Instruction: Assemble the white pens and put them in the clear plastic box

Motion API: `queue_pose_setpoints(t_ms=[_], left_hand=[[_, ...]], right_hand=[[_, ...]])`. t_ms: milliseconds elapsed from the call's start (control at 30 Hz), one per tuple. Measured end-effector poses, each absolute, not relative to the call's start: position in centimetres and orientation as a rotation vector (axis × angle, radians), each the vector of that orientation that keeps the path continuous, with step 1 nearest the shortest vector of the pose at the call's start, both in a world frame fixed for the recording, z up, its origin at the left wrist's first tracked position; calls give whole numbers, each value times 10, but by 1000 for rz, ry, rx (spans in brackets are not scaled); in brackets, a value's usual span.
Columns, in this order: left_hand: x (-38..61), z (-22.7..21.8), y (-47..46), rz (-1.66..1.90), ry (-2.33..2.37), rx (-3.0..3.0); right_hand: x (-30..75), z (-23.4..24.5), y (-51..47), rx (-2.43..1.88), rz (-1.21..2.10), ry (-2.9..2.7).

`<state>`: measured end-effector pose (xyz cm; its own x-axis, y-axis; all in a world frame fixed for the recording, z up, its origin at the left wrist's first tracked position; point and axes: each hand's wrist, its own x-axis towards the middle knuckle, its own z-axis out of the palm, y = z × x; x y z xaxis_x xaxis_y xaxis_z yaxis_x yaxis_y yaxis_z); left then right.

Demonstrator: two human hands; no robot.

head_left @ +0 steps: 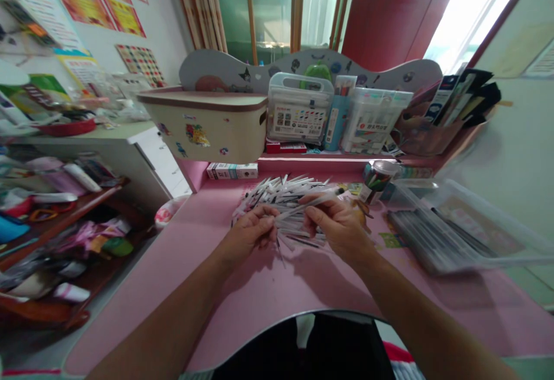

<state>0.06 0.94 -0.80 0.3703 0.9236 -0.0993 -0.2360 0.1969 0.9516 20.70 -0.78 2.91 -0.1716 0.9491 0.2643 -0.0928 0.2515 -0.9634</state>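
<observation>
My left hand [256, 227] is closed in a pinch at the left end of a slender translucent white stick [298, 210] with a dark tip. The fingers of my right hand [335, 221] are closed round the stick's other half, and its dark end points up to the right. Whether it is a pen or a sleeve I cannot make out. Behind and beneath both hands lies a loose pile of similar thin white and black sticks [277, 188] on the pink desk [255, 305]. A thin dark piece [280, 247] shows just below my left fingertips.
On the right, a clear plastic box [489, 259] holds rows of dark slender sticks. A can-shaped container [380, 179] stands behind it. Along the back shelf are a cream lidded bin [208, 132], a clear handled case [298, 109] and a pen holder [428, 132]. Shelves [99, 195] stand left.
</observation>
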Motion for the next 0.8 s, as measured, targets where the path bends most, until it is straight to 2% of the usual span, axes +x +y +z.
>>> queue_pose_setpoints(t_ms=[167,300,400,567,700,800], left_hand=[[-4,-8,14,1057,913,1064],[-4,-9,15,1068,955,1066],[-4,-10,13,1064,961,1068],[-5,-8,13,1079,983,1075],[-4,-6,13,1077,1027,1084],[-4,-6,13,1079,1036,1093]], right_hand=[[251,88,-31,-988,373,-1487],[302,127,-34,-1140,50,-1495],[343,142,-24,-1463,-172,-1645],[411,138,-1,-2106,-81,-1917],[451,112,6,-2532,319,-1847],[467,91,3,-2562,580,-1668]])
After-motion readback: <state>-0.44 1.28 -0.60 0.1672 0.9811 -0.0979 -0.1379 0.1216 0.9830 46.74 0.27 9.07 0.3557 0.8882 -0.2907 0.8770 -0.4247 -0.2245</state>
